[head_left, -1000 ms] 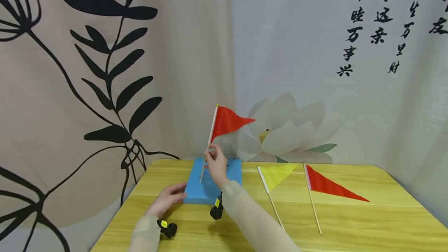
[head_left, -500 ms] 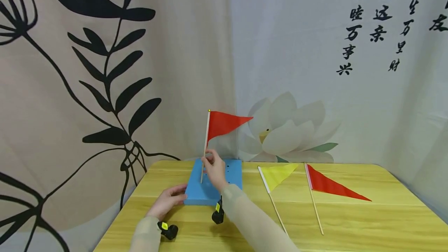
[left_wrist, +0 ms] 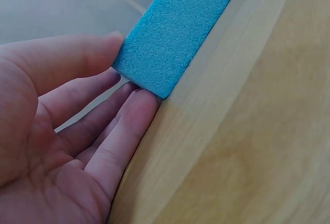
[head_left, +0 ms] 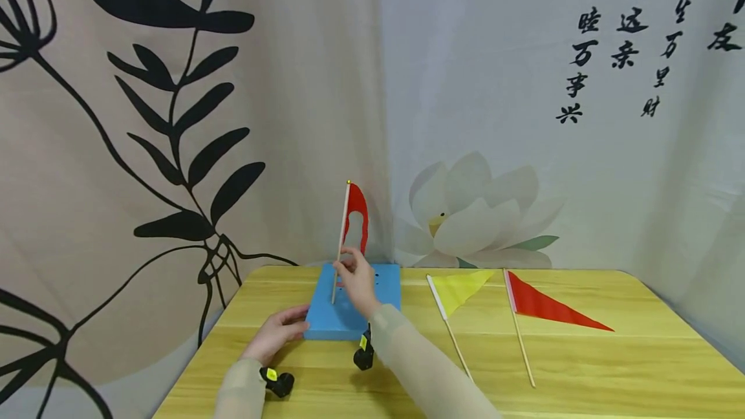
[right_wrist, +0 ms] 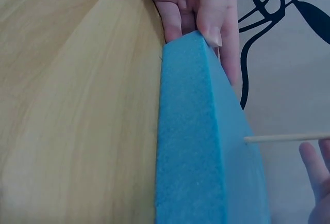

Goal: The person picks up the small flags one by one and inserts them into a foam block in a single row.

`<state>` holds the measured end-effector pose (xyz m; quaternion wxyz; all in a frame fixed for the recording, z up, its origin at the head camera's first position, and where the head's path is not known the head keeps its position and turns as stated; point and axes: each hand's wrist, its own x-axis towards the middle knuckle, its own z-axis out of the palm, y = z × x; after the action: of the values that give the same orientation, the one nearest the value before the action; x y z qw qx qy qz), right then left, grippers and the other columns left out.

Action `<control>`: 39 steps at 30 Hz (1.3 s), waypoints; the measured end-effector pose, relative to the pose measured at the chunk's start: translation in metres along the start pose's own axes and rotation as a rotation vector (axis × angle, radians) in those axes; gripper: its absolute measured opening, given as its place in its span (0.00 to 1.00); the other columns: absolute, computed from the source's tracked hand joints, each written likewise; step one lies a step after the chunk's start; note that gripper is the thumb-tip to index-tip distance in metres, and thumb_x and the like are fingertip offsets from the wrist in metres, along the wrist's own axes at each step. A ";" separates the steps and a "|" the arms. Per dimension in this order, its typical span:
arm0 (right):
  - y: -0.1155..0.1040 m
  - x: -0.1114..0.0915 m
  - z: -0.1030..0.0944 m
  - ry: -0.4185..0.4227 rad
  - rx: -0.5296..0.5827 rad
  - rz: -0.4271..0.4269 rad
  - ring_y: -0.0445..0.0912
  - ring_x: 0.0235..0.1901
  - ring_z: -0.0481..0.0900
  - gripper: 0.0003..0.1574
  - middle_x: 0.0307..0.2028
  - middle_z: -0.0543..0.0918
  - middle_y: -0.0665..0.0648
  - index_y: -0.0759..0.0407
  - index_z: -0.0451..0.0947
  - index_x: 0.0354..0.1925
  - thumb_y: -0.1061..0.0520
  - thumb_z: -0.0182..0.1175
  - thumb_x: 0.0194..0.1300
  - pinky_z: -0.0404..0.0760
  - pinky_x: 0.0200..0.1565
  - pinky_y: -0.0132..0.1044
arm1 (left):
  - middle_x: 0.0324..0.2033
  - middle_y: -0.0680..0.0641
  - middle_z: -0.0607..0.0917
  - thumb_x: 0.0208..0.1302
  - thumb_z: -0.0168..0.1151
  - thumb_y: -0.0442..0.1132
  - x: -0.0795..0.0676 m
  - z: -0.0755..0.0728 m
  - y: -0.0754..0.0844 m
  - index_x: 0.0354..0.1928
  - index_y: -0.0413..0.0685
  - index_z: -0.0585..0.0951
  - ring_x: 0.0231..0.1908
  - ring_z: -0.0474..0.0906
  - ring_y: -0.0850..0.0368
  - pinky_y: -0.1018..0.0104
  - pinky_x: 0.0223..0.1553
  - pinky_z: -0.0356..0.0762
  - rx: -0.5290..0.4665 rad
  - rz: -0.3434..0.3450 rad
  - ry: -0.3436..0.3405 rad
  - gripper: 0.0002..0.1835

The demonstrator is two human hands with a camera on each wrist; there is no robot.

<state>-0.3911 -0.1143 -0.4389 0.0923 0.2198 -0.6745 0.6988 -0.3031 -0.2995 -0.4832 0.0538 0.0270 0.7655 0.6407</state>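
In the head view, my right hand (head_left: 359, 283) pinches the stick of a small red triangular flag (head_left: 357, 196). The flag stands nearly upright, its stick's lower end in the top of a blue foam block (head_left: 337, 327). From the right wrist view, the wooden stick (right_wrist: 283, 138) meets the block's top face. My left hand (head_left: 278, 335) holds the block's near left corner. Its thumb lies at the top edge and the fingers against the side, as the left wrist view shows over the blue foam (left_wrist: 165, 41).
A yellow flag (head_left: 460, 290) and a second red flag (head_left: 553, 306) lie on the wooden table (head_left: 658, 367) right of the block. Small holes dot the block's top. Behind the table hangs a printed curtain (head_left: 326, 115).
The red flag on the stick came down a little and became more upright; its cloth has since folded over, its tip now hanging down. My left hand stays at the block's corner.
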 end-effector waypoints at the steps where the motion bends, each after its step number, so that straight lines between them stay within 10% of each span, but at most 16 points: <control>1: 0.000 0.000 -0.002 0.003 -0.004 0.003 0.51 0.33 0.77 0.17 0.33 0.77 0.60 0.42 0.70 0.48 0.56 0.57 0.60 0.80 0.28 0.47 | 0.57 0.38 0.67 0.57 0.59 0.43 0.001 0.001 0.000 0.60 0.39 0.65 0.49 0.71 0.50 0.56 0.46 0.72 0.001 -0.001 0.002 0.30; 14: 0.005 0.000 -0.025 0.004 -0.038 0.012 0.43 0.31 0.78 0.18 0.32 0.79 0.54 0.40 0.71 0.47 0.52 0.59 0.57 0.80 0.30 0.46 | 0.57 0.37 0.67 0.58 0.59 0.42 0.007 0.008 -0.001 0.60 0.38 0.65 0.49 0.70 0.49 0.57 0.45 0.73 0.001 0.018 -0.018 0.30; 22: -0.012 -0.013 -0.052 -0.046 0.079 0.096 0.61 0.38 0.76 0.22 0.37 0.77 0.66 0.56 0.69 0.52 0.58 0.58 0.58 0.76 0.34 0.57 | 0.58 0.35 0.64 0.59 0.57 0.40 0.006 0.011 -0.001 0.61 0.37 0.63 0.52 0.68 0.46 0.57 0.46 0.73 0.008 0.040 -0.043 0.29; 29: -0.012 -0.030 -0.095 -0.051 0.147 0.144 0.67 0.38 0.74 0.23 0.38 0.76 0.66 0.57 0.69 0.52 0.57 0.60 0.57 0.75 0.33 0.59 | 0.59 0.36 0.64 0.58 0.58 0.40 0.001 0.003 -0.004 0.61 0.39 0.64 0.52 0.67 0.45 0.57 0.46 0.73 0.001 0.015 -0.012 0.30; 39: -0.046 -0.059 -0.182 -0.045 -0.028 0.217 0.63 0.34 0.77 0.19 0.36 0.75 0.66 0.65 0.70 0.48 0.60 0.57 0.59 0.78 0.30 0.54 | 0.59 0.35 0.62 0.59 0.58 0.42 0.000 0.001 -0.001 0.62 0.39 0.62 0.53 0.66 0.44 0.56 0.47 0.72 0.026 0.011 -0.018 0.31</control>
<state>-0.3527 0.0778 -0.4218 0.0039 0.1596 -0.7060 0.6900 -0.3034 -0.2983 -0.4844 0.0569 0.0379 0.7729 0.6308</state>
